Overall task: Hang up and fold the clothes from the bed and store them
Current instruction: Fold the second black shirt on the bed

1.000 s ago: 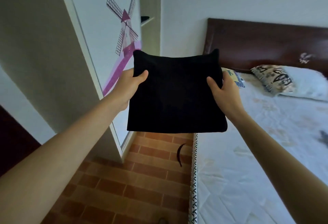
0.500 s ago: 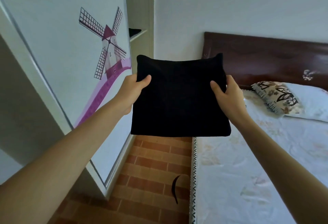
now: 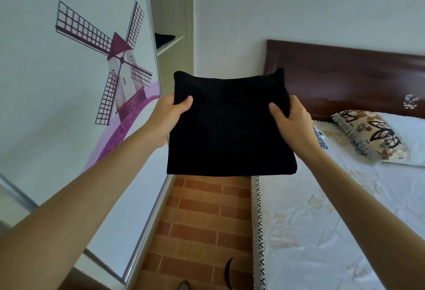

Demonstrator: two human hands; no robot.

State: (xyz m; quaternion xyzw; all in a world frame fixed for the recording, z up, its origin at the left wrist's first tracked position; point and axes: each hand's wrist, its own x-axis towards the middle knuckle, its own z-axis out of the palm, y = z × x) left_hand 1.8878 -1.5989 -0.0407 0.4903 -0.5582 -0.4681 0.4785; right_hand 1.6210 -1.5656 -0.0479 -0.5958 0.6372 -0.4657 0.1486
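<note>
A folded black garment (image 3: pixel 230 126) is held flat in the air between the wardrobe and the bed. My left hand (image 3: pixel 169 116) grips its left edge, thumb on top. My right hand (image 3: pixel 291 120) grips its right edge the same way. The fingers of both hands are hidden under the cloth. Ahead on the left, past the sliding door, an open wardrobe shelf (image 3: pixel 170 43) carries a dark folded item (image 3: pixel 163 37).
The wardrobe's sliding door (image 3: pixel 76 87) with a windmill picture stands close on the left. The bed (image 3: pixel 345 209) with a white patterned sheet, a pillow (image 3: pixel 372 135) and a dark headboard (image 3: pixel 349 78) fills the right. A narrow brick-patterned floor strip (image 3: pixel 202 220) runs between them.
I have moved forward along the wardrobe door toward the open shelf, carrying the black garment in both hands. The grip on it is unchanged.
</note>
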